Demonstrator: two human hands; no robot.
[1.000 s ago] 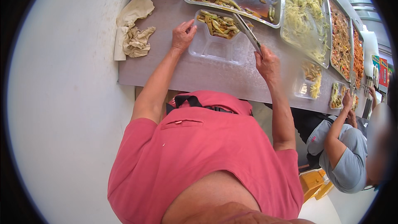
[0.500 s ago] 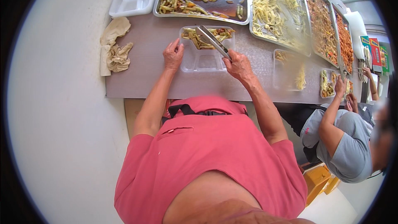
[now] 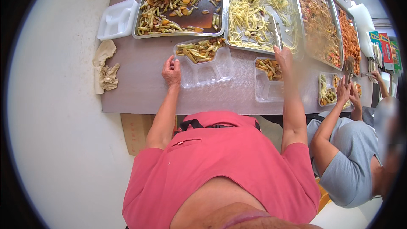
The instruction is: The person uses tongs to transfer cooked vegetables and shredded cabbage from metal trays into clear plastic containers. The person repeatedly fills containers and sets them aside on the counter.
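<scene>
A clear divided container (image 3: 205, 75) sits on the table (image 3: 144, 91), slightly turned, with cooked vegetable pieces (image 3: 202, 51) in its far compartment. At its left edge is the left hand (image 3: 171, 73), fingers bent and touching the rim; whether they pinch it or merely steady it, I cannot tell. The right hand (image 3: 283, 55) is off beyond the container's right side, fingers closed around the near end of metal tongs (image 3: 277, 36). The tongs point away from the person, their tips over the tray of pale yellow shreds (image 3: 229, 32), which lies beyond the container and to its right. Whether the tips grip any food is too small to tell.

Directly beyond the container, leaning to its left, stands a tray of green and orange vegetables (image 3: 180, 34). A second clear container (image 3: 265, 95) rests to its right, partly behind the right forearm, vegetable pieces in it too. Left of the container lies crumpled brown paper (image 3: 106, 65) — and past that, a white divided container (image 3: 118, 19). Well to the container's right are a tray of reddish-brown food (image 3: 320, 27), a tray of orange food (image 3: 351, 38) and a co-worker in grey (image 3: 352, 144), bent over a filled container (image 3: 328, 89).
</scene>
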